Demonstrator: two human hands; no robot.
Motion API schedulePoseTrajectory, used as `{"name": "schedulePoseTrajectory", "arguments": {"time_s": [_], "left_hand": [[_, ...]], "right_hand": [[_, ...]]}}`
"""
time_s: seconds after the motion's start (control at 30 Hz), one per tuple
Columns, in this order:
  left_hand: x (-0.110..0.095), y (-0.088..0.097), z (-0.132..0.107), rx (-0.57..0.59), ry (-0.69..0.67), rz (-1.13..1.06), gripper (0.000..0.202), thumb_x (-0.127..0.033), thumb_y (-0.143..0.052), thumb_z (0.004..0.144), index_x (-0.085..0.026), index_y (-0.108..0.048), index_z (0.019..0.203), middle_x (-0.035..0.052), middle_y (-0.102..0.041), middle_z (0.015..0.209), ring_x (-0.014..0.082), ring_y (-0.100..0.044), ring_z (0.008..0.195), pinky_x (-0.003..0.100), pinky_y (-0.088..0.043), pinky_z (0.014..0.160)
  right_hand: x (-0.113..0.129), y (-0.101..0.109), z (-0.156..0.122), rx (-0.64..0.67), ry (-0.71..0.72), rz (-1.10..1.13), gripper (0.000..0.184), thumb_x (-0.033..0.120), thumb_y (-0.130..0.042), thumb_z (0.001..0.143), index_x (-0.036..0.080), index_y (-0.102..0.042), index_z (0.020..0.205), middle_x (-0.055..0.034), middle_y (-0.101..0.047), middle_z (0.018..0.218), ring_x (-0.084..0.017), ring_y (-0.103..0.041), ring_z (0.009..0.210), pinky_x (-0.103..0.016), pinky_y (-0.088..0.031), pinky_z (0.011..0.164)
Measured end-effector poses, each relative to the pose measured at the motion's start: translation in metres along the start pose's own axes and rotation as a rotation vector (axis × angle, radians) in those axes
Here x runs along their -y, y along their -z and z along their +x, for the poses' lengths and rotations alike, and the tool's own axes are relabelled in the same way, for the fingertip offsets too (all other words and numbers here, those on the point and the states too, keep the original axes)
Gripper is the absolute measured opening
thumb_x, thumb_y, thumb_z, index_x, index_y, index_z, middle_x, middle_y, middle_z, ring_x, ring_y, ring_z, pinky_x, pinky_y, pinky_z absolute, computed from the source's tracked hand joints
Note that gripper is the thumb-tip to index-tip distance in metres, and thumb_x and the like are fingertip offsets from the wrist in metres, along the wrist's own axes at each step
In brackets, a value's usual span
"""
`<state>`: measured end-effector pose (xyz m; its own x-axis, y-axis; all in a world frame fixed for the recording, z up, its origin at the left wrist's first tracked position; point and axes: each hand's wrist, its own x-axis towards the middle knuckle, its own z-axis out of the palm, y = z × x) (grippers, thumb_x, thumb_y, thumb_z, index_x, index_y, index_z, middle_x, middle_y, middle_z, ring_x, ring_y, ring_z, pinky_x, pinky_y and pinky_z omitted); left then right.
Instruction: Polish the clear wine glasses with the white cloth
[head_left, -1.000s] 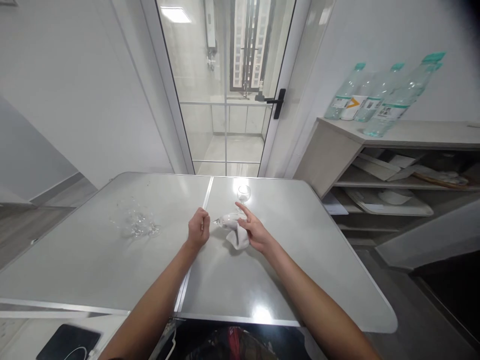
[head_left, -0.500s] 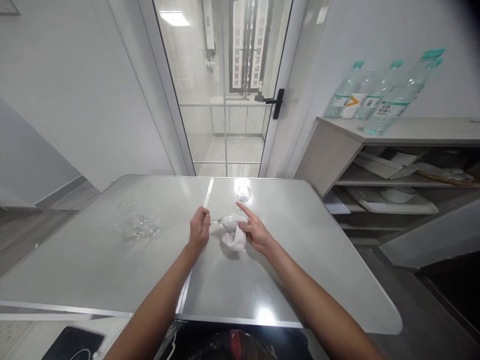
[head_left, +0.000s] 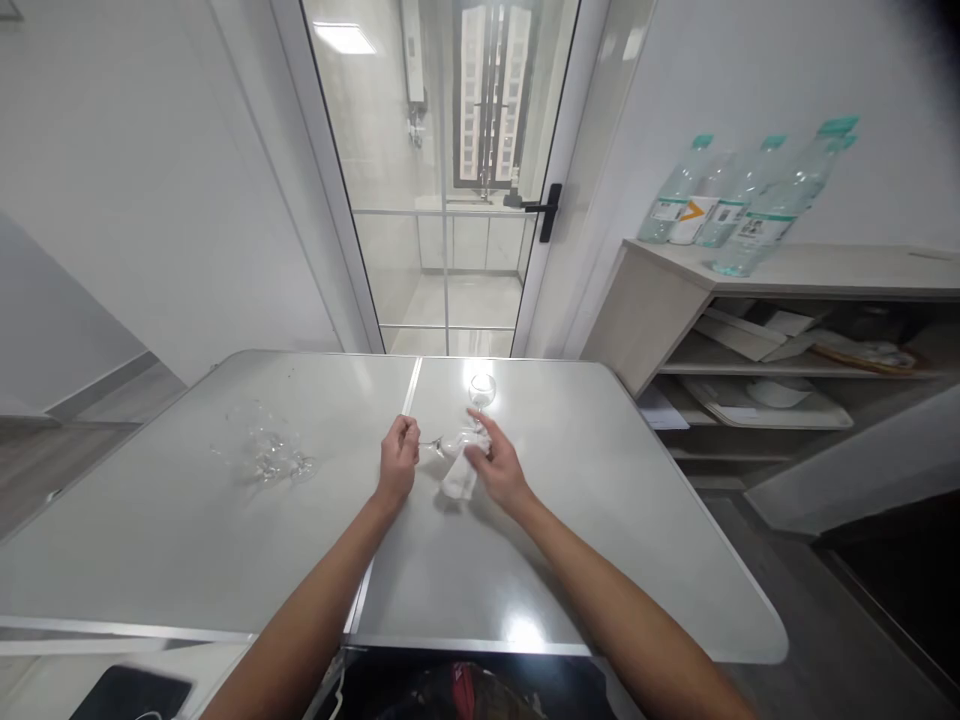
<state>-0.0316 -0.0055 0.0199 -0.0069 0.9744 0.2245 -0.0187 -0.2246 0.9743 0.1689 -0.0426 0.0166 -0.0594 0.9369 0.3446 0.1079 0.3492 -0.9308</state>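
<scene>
My left hand [head_left: 399, 456] is closed around the stem end of a clear wine glass [head_left: 444, 446], which lies sideways in the air above the table [head_left: 555, 560]. Wrapped over the glass's bowl is a white cloth [head_left: 459, 478], part of it hanging down. My right hand [head_left: 496, 466] grips the cloth against the bowl, its fingers partly hidden behind the cloth. Just beyond my right hand stands another clear glass [head_left: 482, 388]. A cluster of clear glasses [head_left: 271, 455] sits on the left half of the table; their outlines overlap, so I cannot tell them apart.
A glass door [head_left: 442, 260] with a black handle [head_left: 550, 212] is beyond the table's far edge. To the right, a shelf unit [head_left: 667, 300] bears several plastic bottles [head_left: 757, 235]. A dark flat object [head_left: 131, 693] lies at the lower left.
My right index finger, which was stretched out, has curled in toward the cloth on the bowl. The cloth has shifted on the glass. My left hand keeps its hold, and the view has turned slightly.
</scene>
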Motion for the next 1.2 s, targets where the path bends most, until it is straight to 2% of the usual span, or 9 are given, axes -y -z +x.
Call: {"name": "schedulePoseTrajectory", "arguments": {"time_s": [0.13, 0.23, 0.4, 0.57, 0.7, 0.83, 0.97, 1.1, 1.2], "left_hand": [[0.003, 0.003, -0.003, -0.093, -0.132, 0.119, 0.032, -0.045, -0.055, 0.094, -0.022, -0.047, 0.073, -0.0030, -0.039, 0.066, 0.0117, -0.037, 0.055, 0.023, -0.035, 0.050], [0.010, 0.000, 0.003, -0.188, 0.066, 0.032, 0.033, -0.044, -0.052, 0.094, -0.022, -0.044, 0.071, -0.0053, -0.036, 0.061, 0.0102, -0.033, 0.048, 0.022, -0.029, 0.043], [0.014, -0.006, 0.008, -0.116, 0.298, -0.069, 0.030, -0.040, -0.057, 0.084, -0.022, -0.041, 0.065, -0.0078, -0.030, 0.057, 0.0078, -0.022, 0.043, 0.021, -0.018, 0.039], [0.001, -0.009, -0.008, -0.052, -0.076, 0.121, 0.029, -0.039, -0.058, 0.090, -0.022, -0.044, 0.070, -0.0038, -0.038, 0.063, 0.0122, -0.035, 0.055, 0.025, -0.033, 0.053], [-0.004, -0.006, -0.013, -0.122, -0.270, 0.245, 0.026, -0.035, -0.057, 0.091, -0.022, -0.047, 0.072, -0.0023, -0.039, 0.064, 0.0146, -0.037, 0.059, 0.028, -0.036, 0.059], [0.003, -0.001, 0.001, -0.137, 0.095, 0.038, 0.029, -0.038, -0.057, 0.087, -0.023, -0.044, 0.067, -0.0046, -0.034, 0.058, 0.0123, -0.032, 0.050, 0.024, -0.028, 0.047], [0.008, -0.002, 0.009, -0.050, 0.327, -0.065, 0.029, -0.035, -0.059, 0.078, -0.023, -0.040, 0.061, -0.0065, -0.030, 0.054, 0.0095, -0.022, 0.044, 0.023, -0.017, 0.042], [-0.004, -0.001, -0.002, -0.098, 0.019, 0.079, 0.026, -0.034, -0.060, 0.083, -0.022, -0.044, 0.066, -0.0039, -0.036, 0.060, 0.0121, -0.032, 0.053, 0.024, -0.028, 0.050], [-0.011, 0.001, -0.008, -0.079, -0.246, 0.239, 0.025, -0.032, -0.062, 0.084, -0.022, -0.047, 0.067, -0.0023, -0.038, 0.062, 0.0140, -0.035, 0.059, 0.027, -0.033, 0.056]], "right_hand": [[0.006, -0.003, 0.000, 0.041, -0.178, 0.225, 0.079, 0.058, -0.068, 0.091, 0.025, -0.042, 0.158, -0.0073, -0.069, 0.110, -0.023, -0.063, 0.087, -0.035, -0.053, 0.082], [0.005, -0.001, 0.000, 0.181, -0.004, -0.003, 0.078, 0.045, -0.074, 0.089, 0.028, -0.042, 0.158, -0.0073, -0.068, 0.118, -0.025, -0.062, 0.100, -0.041, -0.051, 0.095], [-0.004, 0.003, 0.000, 0.256, 0.242, -0.274, 0.052, 0.032, -0.068, 0.091, 0.034, -0.061, 0.142, -0.0052, -0.071, 0.104, -0.024, -0.061, 0.088, -0.053, -0.043, 0.109], [0.002, -0.001, 0.003, -0.097, -0.201, 0.207, 0.072, 0.051, -0.071, 0.090, 0.025, -0.048, 0.152, 0.0003, -0.061, 0.076, -0.017, -0.053, 0.062, -0.031, -0.051, 0.066], [0.006, -0.005, 0.004, -0.053, -0.331, 0.425, 0.085, 0.057, -0.076, 0.084, 0.019, -0.045, 0.153, -0.0008, -0.063, 0.080, -0.018, -0.058, 0.068, -0.029, -0.048, 0.067], [0.002, 0.001, 0.003, 0.180, 0.006, 0.029, 0.074, 0.037, -0.079, 0.083, 0.027, -0.051, 0.151, -0.0073, -0.070, 0.114, -0.025, -0.064, 0.097, -0.039, -0.049, 0.094], [-0.003, 0.004, 0.002, 0.261, 0.207, -0.210, 0.048, 0.028, -0.069, 0.088, 0.030, -0.067, 0.136, -0.0061, -0.073, 0.105, -0.024, -0.062, 0.093, -0.049, -0.041, 0.106], [0.000, -0.005, 0.001, 0.003, -0.137, 0.166, 0.064, 0.040, -0.078, 0.083, 0.024, -0.060, 0.143, -0.0038, -0.069, 0.090, -0.020, -0.060, 0.077, -0.035, -0.051, 0.079], [0.004, -0.010, 0.002, -0.028, -0.390, 0.459, 0.082, 0.050, -0.080, 0.080, 0.018, -0.050, 0.150, -0.0016, -0.066, 0.080, -0.018, -0.060, 0.069, -0.030, -0.050, 0.068]]}}
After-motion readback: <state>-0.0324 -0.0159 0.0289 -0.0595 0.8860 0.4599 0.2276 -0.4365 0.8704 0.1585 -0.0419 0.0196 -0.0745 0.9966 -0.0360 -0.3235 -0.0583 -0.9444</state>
